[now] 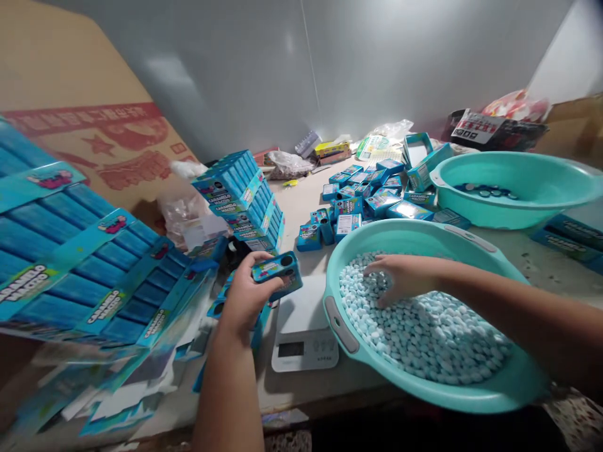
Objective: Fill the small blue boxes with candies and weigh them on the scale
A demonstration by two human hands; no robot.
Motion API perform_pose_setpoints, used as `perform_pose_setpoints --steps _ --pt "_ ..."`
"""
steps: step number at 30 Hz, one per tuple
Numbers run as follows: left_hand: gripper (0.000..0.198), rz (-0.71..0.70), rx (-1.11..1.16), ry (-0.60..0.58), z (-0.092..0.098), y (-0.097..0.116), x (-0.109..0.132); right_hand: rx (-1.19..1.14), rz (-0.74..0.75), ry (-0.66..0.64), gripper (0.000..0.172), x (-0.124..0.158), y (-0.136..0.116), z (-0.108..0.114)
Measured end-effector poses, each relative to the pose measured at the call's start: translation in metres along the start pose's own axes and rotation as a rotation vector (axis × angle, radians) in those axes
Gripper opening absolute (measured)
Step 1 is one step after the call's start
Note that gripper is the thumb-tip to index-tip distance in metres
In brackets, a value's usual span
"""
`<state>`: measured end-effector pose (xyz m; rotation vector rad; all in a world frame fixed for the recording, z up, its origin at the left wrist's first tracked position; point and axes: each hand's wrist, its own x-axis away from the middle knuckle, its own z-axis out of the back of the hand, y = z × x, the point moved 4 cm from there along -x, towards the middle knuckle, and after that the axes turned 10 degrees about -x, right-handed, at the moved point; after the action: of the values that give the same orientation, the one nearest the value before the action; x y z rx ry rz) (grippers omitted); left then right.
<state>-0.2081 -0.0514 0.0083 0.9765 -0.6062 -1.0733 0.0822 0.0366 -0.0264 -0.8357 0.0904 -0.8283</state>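
Observation:
My left hand [249,285] is closed around a small blue candy box [291,270] with a dark round hole in its top face. The box is held just above the near left of a white digital scale [306,326]. Inside a turquoise basin [424,392], my right hand [400,276] rests on pale blue and white candies [424,333]. Thumb and fingers are apart there, with the fingertips at the surface of the candies; nothing shows between them. More blue boxes lie partly hidden behind my left hand.
Stacked packs of blue boxes [245,198] stand left of centre, with larger stacks [70,251] at far left. Loose boxes [372,194] are heaped behind the scale. A second turquoise basin [509,210] at right holds small dark pieces. A big cardboard carton [85,75] leans behind.

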Motion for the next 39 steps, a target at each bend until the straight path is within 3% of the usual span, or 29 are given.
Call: perform_pose_setpoints --steps 4,7,9,11,14,18,23,27,32,39 --pt "0.051 -0.013 -0.088 -0.312 -0.017 -0.025 -0.008 -0.025 0.094 0.073 0.036 -0.007 0.003 0.001" --pt "0.066 -0.149 0.008 -0.425 -0.023 -0.025 -0.011 0.022 0.117 0.071 0.025 -0.010 0.005 0.002" --pt "0.085 -0.276 0.128 -0.332 -0.015 -0.013 -0.009 0.064 0.094 0.064 0.021 -0.011 0.007 0.003" --pt "0.092 -0.399 0.235 -0.122 0.002 0.004 -0.003 0.085 0.083 0.074 0.016 -0.011 0.008 0.006" --pt "0.066 -0.533 0.301 0.085 0.023 0.030 0.006 0.063 0.083 0.095 0.011 -0.011 0.010 0.010" --pt "0.040 -0.602 0.315 0.170 0.023 0.039 -0.003 0.044 0.033 0.176 0.010 -0.013 0.014 0.015" --pt "0.032 -0.548 0.143 0.292 0.008 0.022 -0.007 0.091 0.026 0.274 0.011 -0.017 0.012 0.016" --pt "0.025 -0.566 0.033 0.433 0.013 0.020 0.006 0.181 -0.010 0.363 0.014 -0.015 0.005 0.016" --pt "0.017 -0.585 0.002 0.596 0.016 0.022 0.006 0.189 -0.006 0.356 0.018 -0.008 -0.008 0.020" --pt "0.016 -0.598 -0.082 0.572 0.003 0.027 0.006 0.197 0.064 0.336 0.022 -0.001 -0.012 0.023"
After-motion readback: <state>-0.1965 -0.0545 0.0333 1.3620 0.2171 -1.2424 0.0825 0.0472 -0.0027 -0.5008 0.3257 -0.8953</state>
